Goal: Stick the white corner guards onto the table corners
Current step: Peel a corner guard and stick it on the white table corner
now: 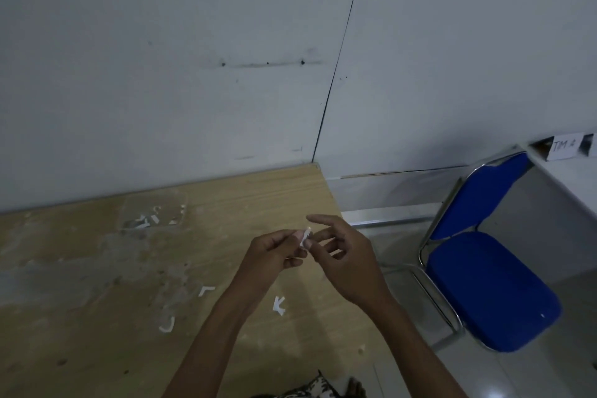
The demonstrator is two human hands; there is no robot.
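Bench [97, 349] butts against wall [161, 74] behind; its far right corner [315, 167] sits at the wall seam. Both hands over bench near its right edge: left hand [271, 252] just left of right hand [342, 255], one guard [306, 237] between them, pinched in the left grip, right fingertips touching it. On bench: bag [153, 212] behind and left of hands; three loose guards nearer the person — guard A [205, 290] left of left forearm, guard B [167, 326] before and left of A, guard C [279, 304] between the forearms. Chair [484, 268] on floor right of bench; second table [568, 178] right of and behind chair
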